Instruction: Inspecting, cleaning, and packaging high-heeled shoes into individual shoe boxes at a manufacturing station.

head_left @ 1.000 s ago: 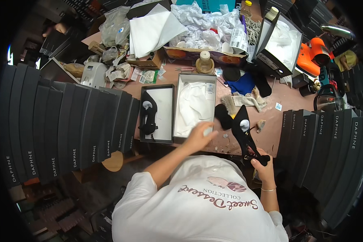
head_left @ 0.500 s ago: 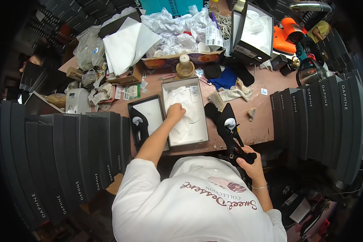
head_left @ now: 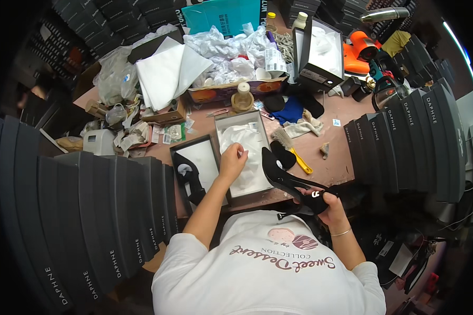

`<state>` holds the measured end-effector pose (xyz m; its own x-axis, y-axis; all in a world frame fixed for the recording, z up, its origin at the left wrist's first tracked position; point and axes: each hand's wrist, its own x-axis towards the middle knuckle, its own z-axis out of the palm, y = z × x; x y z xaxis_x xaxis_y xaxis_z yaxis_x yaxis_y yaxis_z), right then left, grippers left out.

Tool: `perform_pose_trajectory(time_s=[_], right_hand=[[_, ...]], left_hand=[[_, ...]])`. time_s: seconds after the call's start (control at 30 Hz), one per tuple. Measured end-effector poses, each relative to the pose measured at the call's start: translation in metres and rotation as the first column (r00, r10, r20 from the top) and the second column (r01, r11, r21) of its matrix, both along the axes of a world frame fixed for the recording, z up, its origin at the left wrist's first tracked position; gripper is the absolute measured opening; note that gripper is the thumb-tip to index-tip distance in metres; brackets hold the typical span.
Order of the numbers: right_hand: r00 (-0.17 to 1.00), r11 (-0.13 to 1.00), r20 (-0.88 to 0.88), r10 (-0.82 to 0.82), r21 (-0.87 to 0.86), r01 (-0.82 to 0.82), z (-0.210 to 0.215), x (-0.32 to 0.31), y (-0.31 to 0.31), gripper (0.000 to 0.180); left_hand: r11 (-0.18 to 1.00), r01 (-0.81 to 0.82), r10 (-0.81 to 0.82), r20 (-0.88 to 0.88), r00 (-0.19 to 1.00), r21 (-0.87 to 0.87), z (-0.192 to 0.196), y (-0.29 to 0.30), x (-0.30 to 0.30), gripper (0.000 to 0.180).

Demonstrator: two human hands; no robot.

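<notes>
My right hand (head_left: pixel 331 209) grips a black slingback high-heeled shoe (head_left: pixel 280 177) by its heel end. The pointed toe reaches toward a grey shoebox (head_left: pixel 266 181) lined with white tissue paper (head_left: pixel 240 135). Over that box is my left hand (head_left: pixel 233 161), its fingers curled and thumb against them; what they pinch, if anything, is too small to make out. Left of it, a second black shoe (head_left: pixel 195 181) lies in a dark box lid (head_left: pixel 215 163). Beyond the held shoe, a yellow-handled brush (head_left: pixel 301 161) rests on the table beside a black item (head_left: pixel 283 156).
Dark shoeboxes stand in rows at left (head_left: pixel 97 210) and right (head_left: pixel 404 142). At the back are a carton of crumpled tissue (head_left: pixel 231 52), an open shoebox (head_left: pixel 320 58) and an orange heat tool (head_left: pixel 356 55). A capped jar (head_left: pixel 243 98) and blue cloth (head_left: pixel 290 111) sit mid-table.
The held shoe has turned, its toe swinging left toward the tissue-lined box and its side now showing. My left hand has come up off the tissue, fingers still curled. The view has shifted slightly.
</notes>
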<state>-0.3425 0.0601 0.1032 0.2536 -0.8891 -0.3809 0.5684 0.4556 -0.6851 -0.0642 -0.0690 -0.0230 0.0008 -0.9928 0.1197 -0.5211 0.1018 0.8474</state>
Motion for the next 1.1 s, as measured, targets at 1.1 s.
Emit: perform_pose_trajectory(time_s=[1.1], right_hand=[[0.733,0.888,0.577,-0.359,0.454,0.076,-0.043,-0.015,0.022,0.042]], left_hand=[[0.975,0.174,-0.175,0.002,0.985,-0.140,0.115,0.076,-0.074,0.026]])
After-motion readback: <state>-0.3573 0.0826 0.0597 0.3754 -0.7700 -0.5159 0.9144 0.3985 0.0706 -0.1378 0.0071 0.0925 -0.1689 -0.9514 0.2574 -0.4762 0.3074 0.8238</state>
